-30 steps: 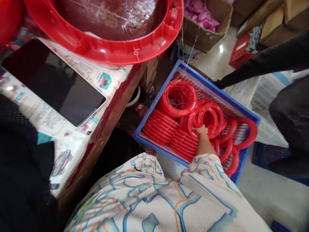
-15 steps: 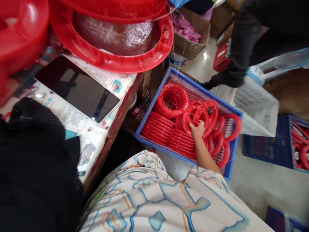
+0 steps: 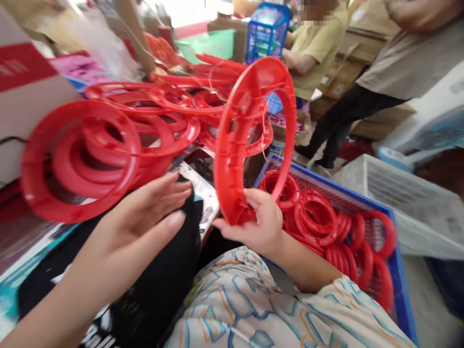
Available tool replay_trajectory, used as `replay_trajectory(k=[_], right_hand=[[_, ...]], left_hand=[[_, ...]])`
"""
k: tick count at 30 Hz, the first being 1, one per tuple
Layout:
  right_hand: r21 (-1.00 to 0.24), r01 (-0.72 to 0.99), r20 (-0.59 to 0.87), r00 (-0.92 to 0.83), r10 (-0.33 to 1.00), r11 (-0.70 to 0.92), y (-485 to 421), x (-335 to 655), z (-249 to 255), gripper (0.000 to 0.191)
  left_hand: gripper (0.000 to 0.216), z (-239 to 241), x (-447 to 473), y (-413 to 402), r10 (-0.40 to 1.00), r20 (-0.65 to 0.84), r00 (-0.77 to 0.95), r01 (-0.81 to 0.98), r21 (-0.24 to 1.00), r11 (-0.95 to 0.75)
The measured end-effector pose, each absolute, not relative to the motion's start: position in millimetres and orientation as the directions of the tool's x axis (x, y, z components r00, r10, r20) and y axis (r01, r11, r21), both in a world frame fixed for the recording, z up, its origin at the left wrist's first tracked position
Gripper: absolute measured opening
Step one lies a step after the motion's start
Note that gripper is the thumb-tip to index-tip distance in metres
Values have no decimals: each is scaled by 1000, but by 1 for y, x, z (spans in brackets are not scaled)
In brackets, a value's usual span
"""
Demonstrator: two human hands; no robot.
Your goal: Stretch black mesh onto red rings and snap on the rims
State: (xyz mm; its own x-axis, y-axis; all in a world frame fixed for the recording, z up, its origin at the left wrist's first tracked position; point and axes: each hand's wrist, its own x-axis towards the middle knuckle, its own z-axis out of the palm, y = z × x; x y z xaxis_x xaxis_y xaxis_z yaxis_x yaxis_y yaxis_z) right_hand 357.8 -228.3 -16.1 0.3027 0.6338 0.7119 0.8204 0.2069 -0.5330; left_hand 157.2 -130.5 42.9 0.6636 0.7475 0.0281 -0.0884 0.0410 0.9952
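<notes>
Hands first: a big red ring (image 3: pixel 232 150) is gripped in the right hand (image 3: pixel 259 224), pinched at its bottom edge between thumb and fingers, and it's being held up on edge, slightly tilted, in the middle of the scene. Nothing's gripped by the left hand (image 3: pixel 141 222), which is opened out with fingers extended and thumb apart, off to the left of that ring and not touching it.

Under the left hand, a black cloth (image 3: pixel 163 285) can be seen on the near side. A strip of the printed bench (image 3: pixel 203 193) is left showing between the cloth and the held ring. The far and left parts are pretty much buried in loose red rings (image 3: pixel 32 179), overlapping all over the place.

On the right, a blue crate (image 3: pixel 402 285) is packed with smaller red rings (image 3: pixel 387 237), some stacked, some leaned in rows. A white crate (image 3: pixel 409 198) is parked just beyond it. On the far side, a green basket (image 3: pixel 217 46) and a blue basket (image 3: pixel 268 31) can be made out, plus a person in a yellow shirt (image 3: pixel 322 48) right beside the blue one. Another person in grey (image 3: pixel 409 63) is seen farther right.
</notes>
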Motion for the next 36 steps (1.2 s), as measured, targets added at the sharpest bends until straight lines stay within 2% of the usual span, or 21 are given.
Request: replay_trajectory(k=[1, 3, 5, 7, 10, 13, 16, 19, 23, 26, 31, 33, 36], right_hand=[[-498, 824, 732, 233, 640, 270, -225, 344, -6, 53], [-433, 823, 762, 116, 637, 369, -219, 323, 5, 50], [-377, 815, 777, 19, 629, 440, -212, 311, 9, 46], [-327, 804, 776, -72, 627, 497, -204, 304, 8, 42], [-258, 781, 756, -204, 623, 568, -189, 299, 8, 37], [-164, 734, 737, -353, 577, 659, -173, 296, 14, 34], [-43, 667, 696, -515, 501, 744, -152, 296, 25, 28], [70, 593, 636, -646, 422, 802, -123, 302, 36, 24], [186, 474, 547, -778, 310, 861, -77, 314, 49, 21], [218, 390, 481, -840, 249, 895, -43, 320, 57, 22], [200, 326, 350, -904, 244, 924, -3, 320, 70, 26], [203, 294, 279, -932, 232, 934, 7, 315, 76, 27], [272, 216, 233, -960, 153, 938, 19, 300, 85, 26]], left_hand=[[44, 52, 166, -123, 790, 48, 612, -137, 989, 46], [34, 67, 175, -110, 783, 115, 611, -308, 946, 101], [39, 75, 170, -101, 776, 174, 606, -426, 895, 133], [41, 76, 154, -97, 793, 182, 581, -454, 881, 131], [41, 70, 124, -94, 821, 146, 551, -458, 876, 152], [39, 58, 96, -87, 842, 94, 531, -528, 814, 242], [20, 46, 75, -78, 927, -35, 374, -607, 746, 273], [28, 38, 59, -68, 954, -135, 268, -643, 713, 281], [33, 34, 45, -61, 916, -124, 381, -606, 715, 348], [43, 30, 37, -59, 868, -127, 479, -557, 720, 413], [76, 24, 21, -52, 584, -121, 803, -368, 670, 645], [74, 23, 18, -48, 502, -129, 855, -299, 669, 681], [69, 22, 21, -46, 494, -134, 859, -248, 735, 631]])
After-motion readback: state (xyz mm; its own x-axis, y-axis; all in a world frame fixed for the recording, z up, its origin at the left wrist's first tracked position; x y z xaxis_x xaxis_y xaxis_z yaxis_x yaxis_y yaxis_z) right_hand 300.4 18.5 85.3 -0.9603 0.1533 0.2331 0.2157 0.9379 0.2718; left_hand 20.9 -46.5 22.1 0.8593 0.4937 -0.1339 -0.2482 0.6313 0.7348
